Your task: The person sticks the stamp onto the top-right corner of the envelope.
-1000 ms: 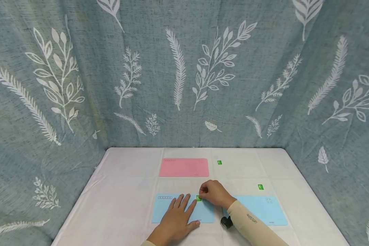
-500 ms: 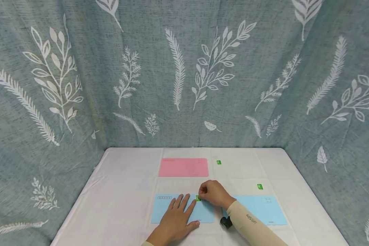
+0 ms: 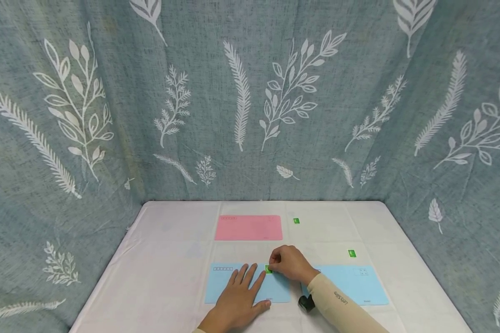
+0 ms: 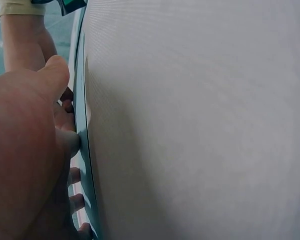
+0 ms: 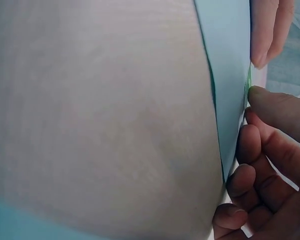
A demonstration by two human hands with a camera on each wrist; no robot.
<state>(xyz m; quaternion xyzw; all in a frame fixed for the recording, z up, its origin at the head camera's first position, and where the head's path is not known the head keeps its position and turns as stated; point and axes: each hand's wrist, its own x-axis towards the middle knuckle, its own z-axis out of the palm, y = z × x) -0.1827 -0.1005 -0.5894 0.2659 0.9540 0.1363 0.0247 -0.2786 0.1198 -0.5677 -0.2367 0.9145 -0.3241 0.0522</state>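
A blue envelope [image 3: 216, 289] lies on the white cloth at the front, with a small green stamp [image 3: 268, 269] at its upper right corner. My left hand [image 3: 239, 296] rests on that envelope with fingers spread, its index fingertip right at the stamp's lower edge. At the stamp's right side, my right hand [image 3: 290, 263] pinches with thumb and curled fingers. In the right wrist view the thumb [image 5: 272, 102] lies on the thin green edge of the stamp [image 5: 248, 82], the other fingers curled by the envelope's edge [image 5: 227, 75]. The right hand partly covers the stamp.
A second blue envelope [image 3: 350, 284] lies to the right, partly under the right forearm. Farther back lies a pink envelope [image 3: 248, 228]. Two loose green stamps [image 3: 296, 221] are on the cloth at right. A patterned curtain [image 3: 216, 115] surrounds the table [image 3: 171, 259].
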